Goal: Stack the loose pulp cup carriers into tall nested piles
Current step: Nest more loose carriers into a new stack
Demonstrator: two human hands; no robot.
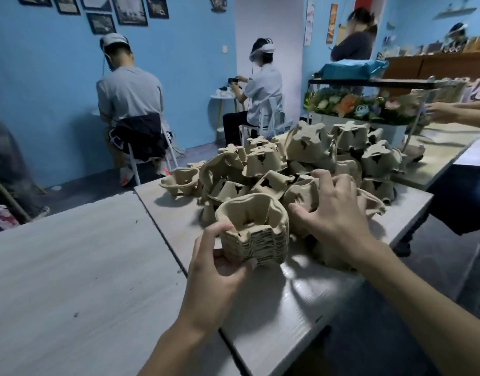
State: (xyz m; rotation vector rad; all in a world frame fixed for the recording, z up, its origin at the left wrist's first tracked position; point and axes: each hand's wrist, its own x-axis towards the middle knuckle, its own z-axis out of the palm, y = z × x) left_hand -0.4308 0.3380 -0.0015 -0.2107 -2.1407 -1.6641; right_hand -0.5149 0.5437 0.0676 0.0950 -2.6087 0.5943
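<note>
Left hand [222, 270] wrapped round nested stack [260, 240], steadying. Right hand [339, 215] clasping loose carrier [301, 195]. Match orientation, align wells, seat fully; avoid crushing rim.

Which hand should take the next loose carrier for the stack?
Right. The right hand curls its fingers over a loose carrier in the pile, while the left hand holds the nested stack just beside it, ready to receive.
</note>
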